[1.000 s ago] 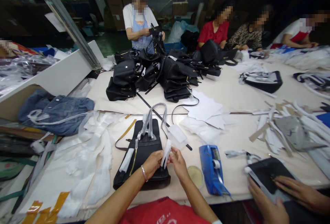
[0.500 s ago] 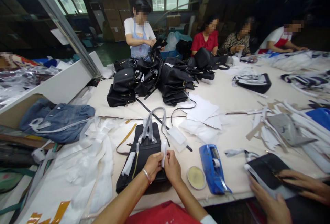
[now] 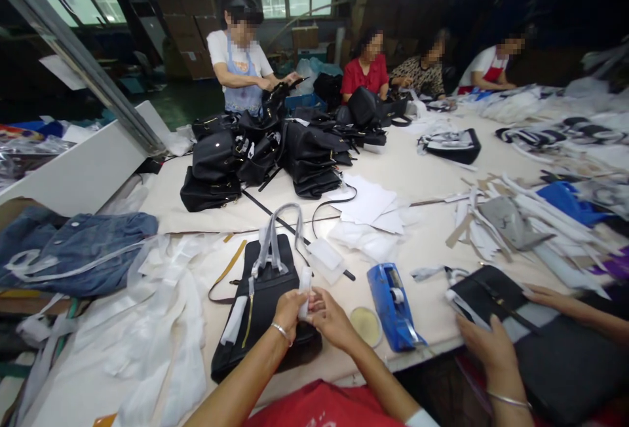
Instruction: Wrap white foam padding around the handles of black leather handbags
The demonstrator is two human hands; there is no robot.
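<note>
A black backpack (image 3: 268,293) lies on the table in front of me, its top handle (image 3: 269,243) wrapped in pale film. White wrap also covers a part on the bag's left side, beside a gold zipper (image 3: 248,319). My left hand (image 3: 289,312) pinches a strip of white wrapping (image 3: 304,281) that stands up over the bag's right side. Curled fingers of my right hand (image 3: 331,317) grip the same strip from the right, near its lower end. What lies inside the wrapping is hidden.
A blue tape dispenser (image 3: 393,309) and a round tin (image 3: 366,327) stand to my right. A co-worker's hands (image 3: 491,348) handle another black bag (image 3: 491,293). Black bags (image 3: 314,158) are heaped ahead; white wrapping sheets (image 3: 167,322) and a denim bag (image 3: 78,250) lie left.
The view has turned a little right. My right fingers have loosened and shifted on the wrapping strip. The co-worker's bag at right shows more fully, and the person opposite has lifted a black bag.
</note>
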